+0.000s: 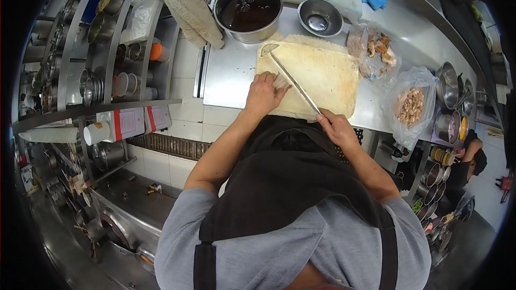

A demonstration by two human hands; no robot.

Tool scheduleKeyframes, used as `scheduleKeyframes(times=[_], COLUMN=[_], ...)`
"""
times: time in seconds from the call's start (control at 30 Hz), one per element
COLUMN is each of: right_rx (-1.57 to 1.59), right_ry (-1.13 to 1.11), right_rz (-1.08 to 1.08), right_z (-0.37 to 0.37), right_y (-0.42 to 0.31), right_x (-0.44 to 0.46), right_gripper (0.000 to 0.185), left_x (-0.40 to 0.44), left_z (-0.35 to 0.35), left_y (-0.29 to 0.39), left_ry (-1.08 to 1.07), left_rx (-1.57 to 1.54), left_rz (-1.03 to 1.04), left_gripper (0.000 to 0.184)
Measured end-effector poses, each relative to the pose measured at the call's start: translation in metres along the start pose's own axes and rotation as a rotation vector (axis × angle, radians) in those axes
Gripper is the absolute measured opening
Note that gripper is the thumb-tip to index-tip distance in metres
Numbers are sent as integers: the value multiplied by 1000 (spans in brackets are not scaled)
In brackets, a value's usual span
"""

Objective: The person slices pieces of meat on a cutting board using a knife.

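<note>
A long knife point(294, 82) lies slantwise over the pale cutting board point(328, 75), its blade seen nearly edge-on. My right hand point(339, 130) is closed round its handle at the board's near edge. At the board's left side, my left hand point(262, 95) presses with bent fingers on a small pale, crumpled piece point(280, 81). Whether that piece is meat or cloth I cannot make out. The blade passes just right of it.
Behind the board stand a pot of dark liquid point(248, 13) and a metal bowl point(320, 17). To the right lie a bag of meat pieces point(379, 51) and a bag of chopped meat point(411, 104). A towel point(188, 13) hangs left. Another person point(468, 156) is far right.
</note>
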State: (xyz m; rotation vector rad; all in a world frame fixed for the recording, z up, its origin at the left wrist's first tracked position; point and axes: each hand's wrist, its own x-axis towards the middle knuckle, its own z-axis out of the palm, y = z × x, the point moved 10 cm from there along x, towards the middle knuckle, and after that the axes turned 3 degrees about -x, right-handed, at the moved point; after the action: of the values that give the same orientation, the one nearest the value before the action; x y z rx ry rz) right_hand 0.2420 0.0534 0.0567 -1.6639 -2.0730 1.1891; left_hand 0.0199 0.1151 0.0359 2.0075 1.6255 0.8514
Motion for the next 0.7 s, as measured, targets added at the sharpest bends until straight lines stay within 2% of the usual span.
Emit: scheduleKeyframes(times=[0.2,0.6,0.67,0.7], right_rx=[8,-48,-59,-54], right_ry=[-94,-154,-44,-42], right_rz=[7,55,-113,-111], right_z=[1,22,31,32], right_y=[-15,-13,-19,-22], right_x=[11,39,65,69], right_gripper=[31,32,32,32], left_x=[7,5,5,5], left_z=[12,17,20,18], left_y=[-12,-7,-9,-8], left_ry=[-94,-37,-28,-15], left_rx=[35,64,63,65], left_rz=[-3,51,50,53], left_gripper=[25,17,17,17])
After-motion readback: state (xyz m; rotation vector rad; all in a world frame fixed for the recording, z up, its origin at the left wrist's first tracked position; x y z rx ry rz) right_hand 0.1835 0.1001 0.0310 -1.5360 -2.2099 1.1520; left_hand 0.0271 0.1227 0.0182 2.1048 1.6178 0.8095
